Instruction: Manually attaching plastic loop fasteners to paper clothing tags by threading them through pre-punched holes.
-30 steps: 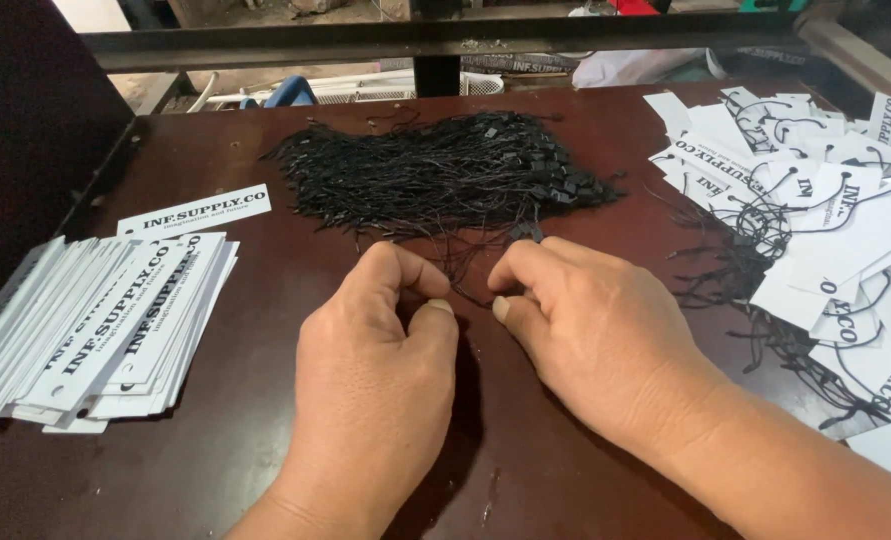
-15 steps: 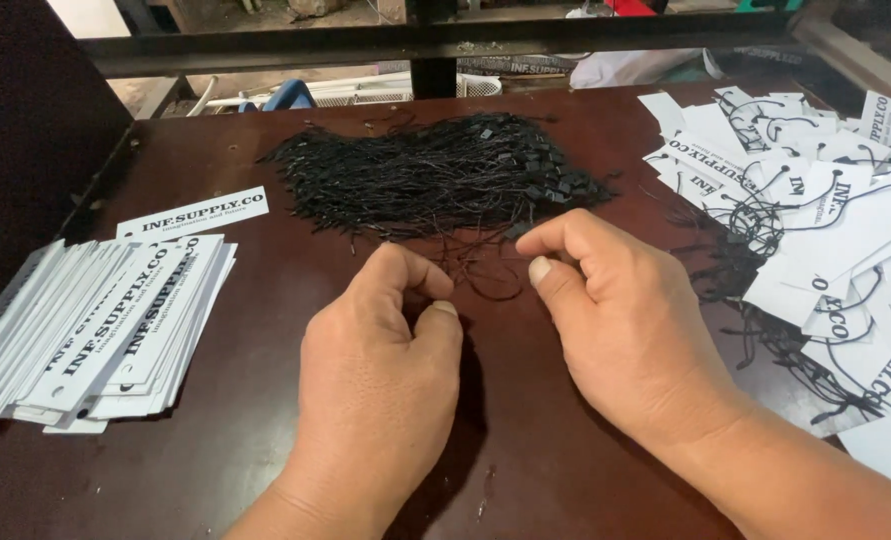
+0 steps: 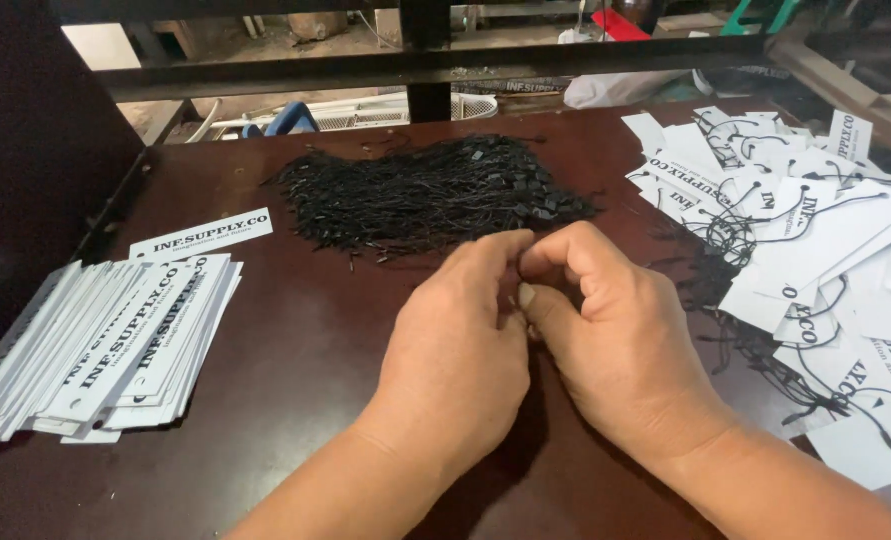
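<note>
Dark brown table (image 3: 315, 340) carries the work. Nearest, left hand (image 3: 460, 350) and right hand (image 3: 615, 345) meet fingertip to fingertip, pinched together on something small and hidden, probably a black string. Left lies the stack of plain tags (image 3: 105, 345); right, strung tags (image 3: 815, 270). Beyond, the string pile (image 3: 430, 190). Risk: loose strings nearby could snag and tangle.
</note>
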